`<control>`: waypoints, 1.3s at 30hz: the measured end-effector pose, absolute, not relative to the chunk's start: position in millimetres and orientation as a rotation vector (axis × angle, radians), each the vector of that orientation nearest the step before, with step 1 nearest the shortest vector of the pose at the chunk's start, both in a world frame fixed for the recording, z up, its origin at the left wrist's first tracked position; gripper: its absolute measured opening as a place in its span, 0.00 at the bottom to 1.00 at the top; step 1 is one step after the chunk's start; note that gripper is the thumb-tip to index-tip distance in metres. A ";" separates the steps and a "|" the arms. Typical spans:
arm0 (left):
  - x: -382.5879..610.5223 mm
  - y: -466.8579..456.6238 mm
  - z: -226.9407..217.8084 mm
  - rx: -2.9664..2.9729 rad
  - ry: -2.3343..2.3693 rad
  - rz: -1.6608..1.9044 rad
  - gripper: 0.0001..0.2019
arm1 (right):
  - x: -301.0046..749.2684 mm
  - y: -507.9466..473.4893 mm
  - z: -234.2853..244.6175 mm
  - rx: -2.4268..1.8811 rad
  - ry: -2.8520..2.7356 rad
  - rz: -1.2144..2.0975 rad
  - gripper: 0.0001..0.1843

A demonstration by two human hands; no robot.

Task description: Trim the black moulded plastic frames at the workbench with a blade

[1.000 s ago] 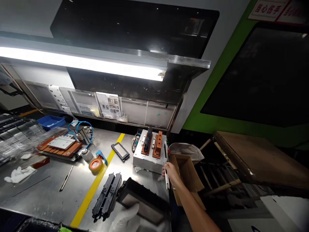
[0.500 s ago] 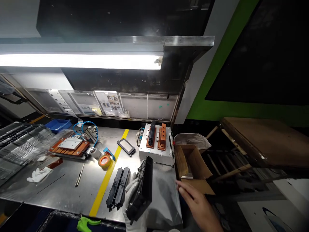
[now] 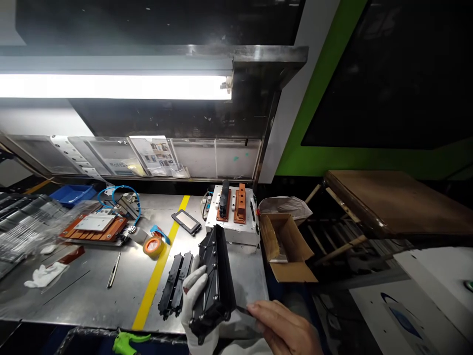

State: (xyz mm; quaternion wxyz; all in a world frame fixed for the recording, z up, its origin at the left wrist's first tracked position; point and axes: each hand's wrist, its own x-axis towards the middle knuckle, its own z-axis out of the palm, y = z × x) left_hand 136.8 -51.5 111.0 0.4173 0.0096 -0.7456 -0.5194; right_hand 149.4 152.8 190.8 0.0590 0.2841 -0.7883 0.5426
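Note:
My left hand (image 3: 194, 301), in a white glove, holds a black rectangular plastic frame (image 3: 214, 276) upright on its edge above the near side of the steel bench (image 3: 92, 291). My bare right hand (image 3: 286, 328) is low at the frame's right and pinches a thin dark blade-like tool (image 3: 244, 310) whose tip touches the frame's lower edge. Two black strip parts (image 3: 173, 285) lie side by side on the bench just left of the frame.
A white fixture box with two orange blocks (image 3: 232, 214) stands behind the frame, an open cardboard box (image 3: 286, 246) to its right. A small black bezel (image 3: 186, 222), orange tape roll (image 3: 153, 245), orange jig plate (image 3: 94, 228), metal rod (image 3: 114, 268) and white cloth (image 3: 44, 273) lie leftwards.
My right hand came back from the fixture box to the frame, now with the thin tool at its lower edge. My left hand raised the frame from flat to upright.

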 end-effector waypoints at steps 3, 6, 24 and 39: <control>138.6 -51.5 104.8 0.013 -1.826 -1.302 0.17 | 148.1 152.7 193.5 0.904 -2.390 1.672 0.26; 141.5 -52.0 99.7 0.007 -1.803 -1.364 0.17 | 147.4 153.3 193.3 0.939 -2.407 1.695 0.24; 144.7 -58.0 101.4 0.091 -1.856 -1.388 0.19 | 137.8 141.3 192.4 0.920 -2.498 1.640 0.20; 149.7 -49.8 121.7 0.049 -1.736 -1.465 0.16 | 117.0 126.8 196.1 0.797 -2.516 1.651 0.14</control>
